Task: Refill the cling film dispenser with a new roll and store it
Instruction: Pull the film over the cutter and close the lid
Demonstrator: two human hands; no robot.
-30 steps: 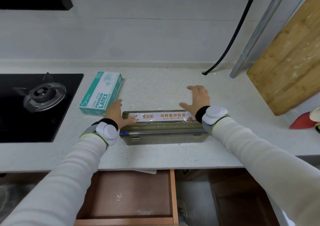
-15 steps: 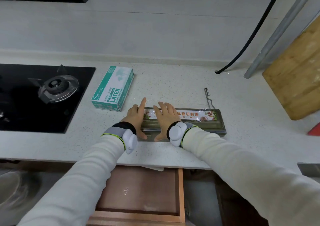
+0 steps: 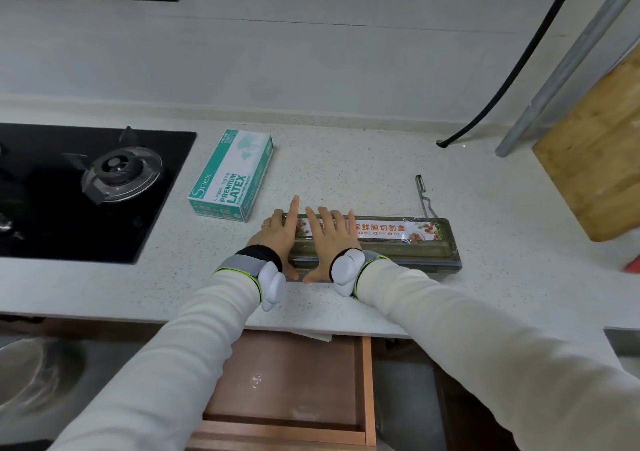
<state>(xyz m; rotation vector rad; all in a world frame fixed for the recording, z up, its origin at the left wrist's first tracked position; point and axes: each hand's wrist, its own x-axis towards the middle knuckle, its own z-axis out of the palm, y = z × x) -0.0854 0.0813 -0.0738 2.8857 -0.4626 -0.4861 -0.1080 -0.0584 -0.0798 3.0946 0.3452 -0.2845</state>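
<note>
Speckled white stone makes the counter (image 3: 346,173), and the cling film dispenser (image 3: 398,243) lies on it near the front edge, lid shut. Its left end is hidden under both hands. The left hand (image 3: 277,236) & right hand (image 3: 329,239) lie flat on it side by side, fingers spread, gripping nothing; thumbs hang over the front wall. Whether film sticks out at the slot I cannot tell. A peeler (image 3: 424,196) touches the back-right corner, partly behind the box. The glove box (image 3: 232,177) is near on the left. Below the counter the wooden drawer (image 3: 291,381) stands open, its front cut off by the frame. Free counter remains to the right, up to the leaning cutting board (image 3: 595,160).
</note>
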